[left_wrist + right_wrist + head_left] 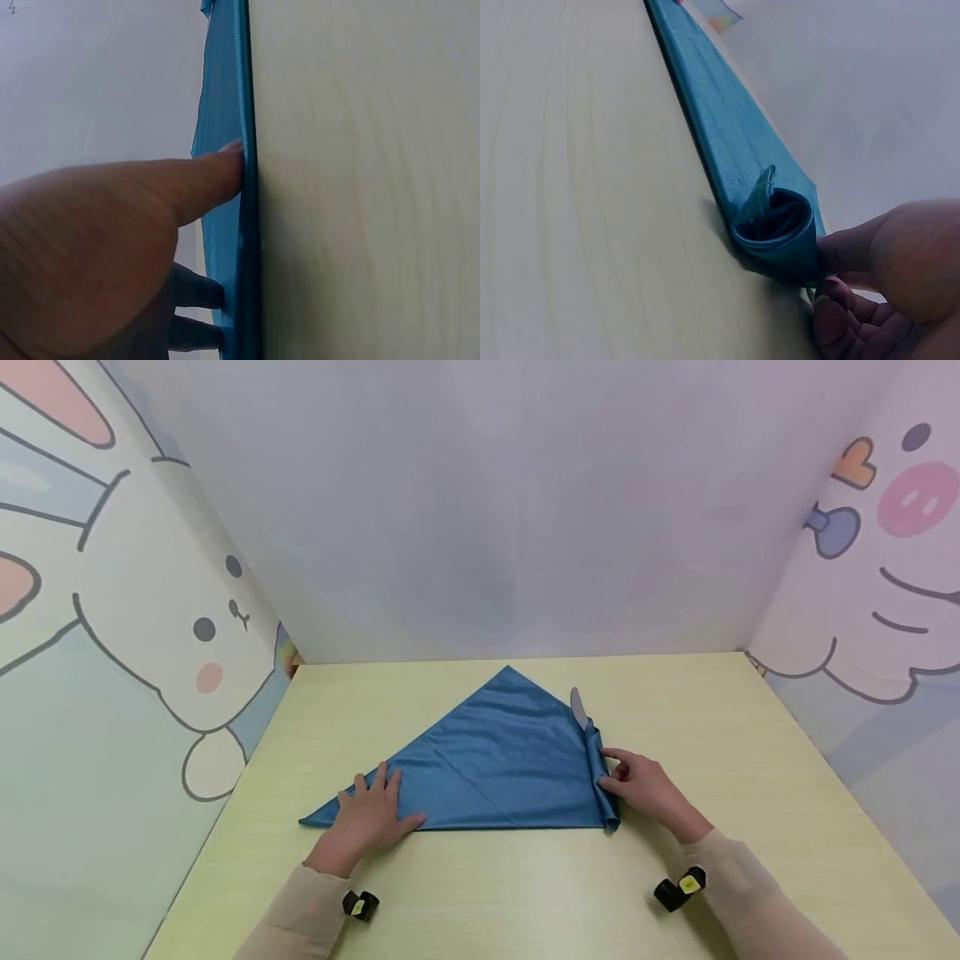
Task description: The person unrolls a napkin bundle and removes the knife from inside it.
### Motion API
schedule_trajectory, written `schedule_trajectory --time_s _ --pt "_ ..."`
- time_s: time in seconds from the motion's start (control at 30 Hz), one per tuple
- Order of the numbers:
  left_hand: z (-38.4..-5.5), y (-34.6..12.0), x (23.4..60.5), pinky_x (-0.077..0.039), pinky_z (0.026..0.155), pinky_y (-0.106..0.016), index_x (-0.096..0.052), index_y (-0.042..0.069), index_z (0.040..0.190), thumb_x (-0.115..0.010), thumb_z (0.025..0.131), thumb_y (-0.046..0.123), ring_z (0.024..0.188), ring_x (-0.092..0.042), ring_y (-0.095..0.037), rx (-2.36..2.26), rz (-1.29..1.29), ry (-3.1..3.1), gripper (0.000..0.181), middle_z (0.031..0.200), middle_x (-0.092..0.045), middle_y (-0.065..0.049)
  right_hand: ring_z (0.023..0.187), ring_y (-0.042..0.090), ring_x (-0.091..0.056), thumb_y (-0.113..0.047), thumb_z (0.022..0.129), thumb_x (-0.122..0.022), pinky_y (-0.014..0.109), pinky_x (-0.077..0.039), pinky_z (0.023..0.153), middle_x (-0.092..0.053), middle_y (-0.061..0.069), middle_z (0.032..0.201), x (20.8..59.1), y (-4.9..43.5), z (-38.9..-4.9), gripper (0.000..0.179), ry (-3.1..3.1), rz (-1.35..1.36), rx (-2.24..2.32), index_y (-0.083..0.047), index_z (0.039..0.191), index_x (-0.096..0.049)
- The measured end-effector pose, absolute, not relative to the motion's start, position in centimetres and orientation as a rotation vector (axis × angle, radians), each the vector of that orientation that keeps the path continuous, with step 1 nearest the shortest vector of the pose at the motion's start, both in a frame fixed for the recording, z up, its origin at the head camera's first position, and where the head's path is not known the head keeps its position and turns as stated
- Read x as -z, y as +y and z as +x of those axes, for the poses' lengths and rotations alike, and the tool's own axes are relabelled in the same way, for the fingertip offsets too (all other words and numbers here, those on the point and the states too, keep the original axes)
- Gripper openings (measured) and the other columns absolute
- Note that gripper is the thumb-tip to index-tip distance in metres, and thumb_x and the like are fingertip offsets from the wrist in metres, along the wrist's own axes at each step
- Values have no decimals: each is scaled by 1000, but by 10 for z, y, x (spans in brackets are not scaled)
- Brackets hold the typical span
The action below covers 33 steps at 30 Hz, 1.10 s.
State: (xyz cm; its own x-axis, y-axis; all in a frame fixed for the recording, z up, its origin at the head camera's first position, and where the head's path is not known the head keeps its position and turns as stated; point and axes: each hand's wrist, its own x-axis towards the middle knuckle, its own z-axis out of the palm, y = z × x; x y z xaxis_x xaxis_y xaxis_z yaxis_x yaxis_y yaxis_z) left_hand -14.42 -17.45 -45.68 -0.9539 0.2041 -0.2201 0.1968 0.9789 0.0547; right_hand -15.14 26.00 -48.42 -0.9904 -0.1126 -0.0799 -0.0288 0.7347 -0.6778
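A blue cloth napkin (487, 752) lies folded in a triangle on the table. Its right end is turned into a narrow roll (596, 760), whose open spiral end shows in the right wrist view. Out of the roll's far end pokes a grey metal blade (577, 706), shaped like a table knife's; the rest of it is hidden in the cloth. My left hand (369, 814) rests flat with spread fingers on the napkin's left part, the thumb (217, 171) at the near edge. With thumb and fingers, my right hand (641, 787) holds the roll's outer side.
The pale wooden table (510, 893) reaches round the napkin on all sides. Behind it rises a plain light wall (495, 527), with cartoon-printed panels at left and right. A small black device sits at each wrist.
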Motion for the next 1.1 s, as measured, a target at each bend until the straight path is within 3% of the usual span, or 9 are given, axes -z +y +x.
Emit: schedule_trajectory --time_s 0.5,0.7,0.93,1.1 --pt "-147 -198 466 -21 90 -79 -31 8 151 -48 82 76 135 -23 -54 3 273 2899 99 155 -22 -22 61 15 -50 -18 90 -68 30 -42 56 -55 0 73 483 239 -151 51 2821 -146 1064 -2 135 -51" --pt "-149 -195 465 -21 91 -78 -33 6 150 -53 84 70 135 -24 -53 -2 306 2914 95 154 -24 -23 65 15 -52 -16 89 -68 30 -44 60 -58 2 78 479 234 -150 51 2878 -152 1019 0 135 -51" --pt "-146 -143 452 -21 99 -72 -35 6 149 -54 88 63 140 -21 -45 -41 492 2896 85 154 -26 -20 80 22 -51 -26 89 -69 38 -47 70 -53 15 104 476 217 -143 57 3082 -241 817 2 135 -51" --pt "-147 -96 455 -23 105 -64 -32 8 151 -52 90 62 143 -18 -39 -116 658 2846 83 156 -23 -17 78 22 -50 -32 85 -74 38 -48 71 -49 17 103 482 204 -140 62 3179 -354 670 3 132 -53"
